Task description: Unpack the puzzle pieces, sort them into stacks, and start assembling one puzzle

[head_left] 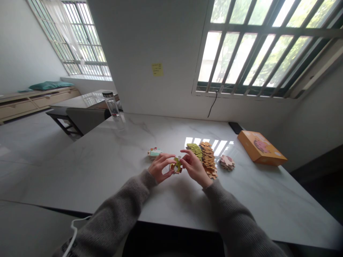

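The left hand (160, 167) and the right hand (194, 167) are both partly closed; their fingertips grip a single yellow-green jigsaw piece (177, 165) from either side; the piece sits between the hands, toward the middle of the white marble desk (107, 160), and it cannot be determined whether it touches the surface; grey knit sleeves (115, 214) cover both forearms, which come in over the near edge.

A small stack of jigsaw pieces (154, 153) lies just beyond the left hand; a green stack (195, 150) lies just beyond the right hand, directly beside a taller orange stack (208, 160), which extends almost to the right hand's wrist; a loose pinkish pile (227, 162) lies further right, apart from the orange stack.

An orange cardboard box (260, 147) lies flat near the right edge of the desk, well apart from the hands; a dark flat object (235, 127) lies at the far edge, its type not determinable; a glass bottle (110, 104) with a dark lid stands at the far left corner; a yellow sticky note (157, 69) is fixed to the wall beyond the desk.
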`<state>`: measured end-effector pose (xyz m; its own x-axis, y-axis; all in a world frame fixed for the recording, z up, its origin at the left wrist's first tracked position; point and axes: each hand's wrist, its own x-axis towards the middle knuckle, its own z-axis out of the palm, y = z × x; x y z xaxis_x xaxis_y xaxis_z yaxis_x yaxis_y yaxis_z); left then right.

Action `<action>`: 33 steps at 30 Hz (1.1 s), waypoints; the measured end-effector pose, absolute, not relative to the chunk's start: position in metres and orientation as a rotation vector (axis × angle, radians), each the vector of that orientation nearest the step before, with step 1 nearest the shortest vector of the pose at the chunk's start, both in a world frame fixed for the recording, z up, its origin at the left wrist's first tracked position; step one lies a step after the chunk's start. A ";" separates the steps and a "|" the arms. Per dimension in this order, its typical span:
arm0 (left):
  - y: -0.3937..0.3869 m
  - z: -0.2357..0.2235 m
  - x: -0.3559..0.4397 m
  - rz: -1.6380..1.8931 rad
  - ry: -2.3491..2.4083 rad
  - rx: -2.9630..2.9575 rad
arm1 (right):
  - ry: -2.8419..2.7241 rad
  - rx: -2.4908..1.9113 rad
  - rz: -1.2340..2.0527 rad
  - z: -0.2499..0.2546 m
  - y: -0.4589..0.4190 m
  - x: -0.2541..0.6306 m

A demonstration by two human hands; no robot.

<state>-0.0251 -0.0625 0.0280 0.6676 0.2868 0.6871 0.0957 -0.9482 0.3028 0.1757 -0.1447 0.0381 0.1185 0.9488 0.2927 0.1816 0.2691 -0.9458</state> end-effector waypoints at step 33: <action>0.040 -0.004 -0.086 0.955 0.905 2.395 | -1.917 -1.456 0.128 0.031 -0.152 0.176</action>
<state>-0.0858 0.0401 -0.0043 0.5555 0.6956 0.4556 0.4172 -0.7071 0.5709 0.1762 -0.1520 0.0305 -0.1083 0.8733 0.4750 0.8025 0.3588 -0.4766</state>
